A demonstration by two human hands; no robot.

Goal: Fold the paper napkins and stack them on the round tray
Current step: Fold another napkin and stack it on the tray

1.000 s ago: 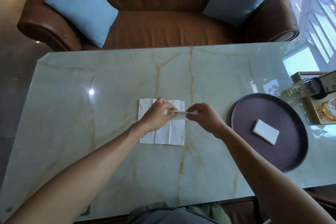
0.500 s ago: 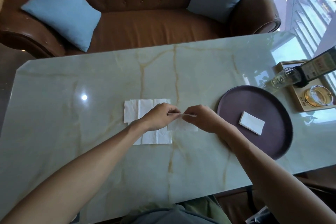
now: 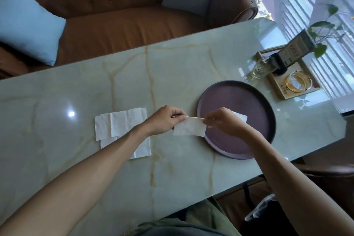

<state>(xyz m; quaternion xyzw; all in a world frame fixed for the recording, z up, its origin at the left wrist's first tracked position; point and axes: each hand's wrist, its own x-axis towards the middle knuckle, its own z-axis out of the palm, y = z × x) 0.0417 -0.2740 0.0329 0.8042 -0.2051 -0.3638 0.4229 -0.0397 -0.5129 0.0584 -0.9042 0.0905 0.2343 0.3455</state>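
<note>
Folded napkin point(image 3: 189, 128) pinched between left hand point(image 3: 164, 120), right hand point(image 3: 222, 120) at tray point(image 3: 249, 101) edge.

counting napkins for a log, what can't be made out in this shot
- Folded napkin on the round tray: head view, the right hand covers all but a corner.
- Unfolded napkins on the table: layers overlap and the left forearm crosses them, so no count.
- Held napkin: number of folds unclear; both hands pinch its top edge.
- Bottle label: too small and blurred to read.
</note>
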